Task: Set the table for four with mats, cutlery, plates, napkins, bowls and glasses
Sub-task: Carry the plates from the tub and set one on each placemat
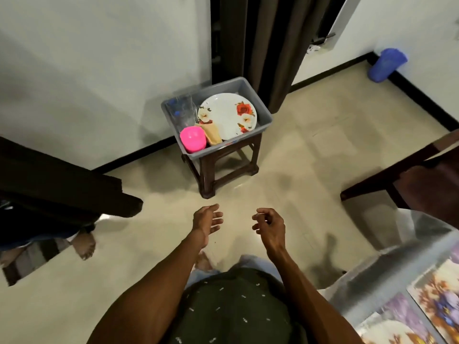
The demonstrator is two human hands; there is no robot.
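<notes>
Both hands — left hand point(208, 223), right hand point(269, 225) — hang loose, each grip empty; likely a fetching step — next, reach into the grey tub point(264, 115) for the floral plate point(227, 115).

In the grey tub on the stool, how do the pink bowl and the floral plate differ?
The pink bowl is plain, deep and sits at the tub's near corner; the floral plate is white with red flowers, flat, wider, and leans tilted against the far side. Both lie inside the grey tub, untouched.
</notes>
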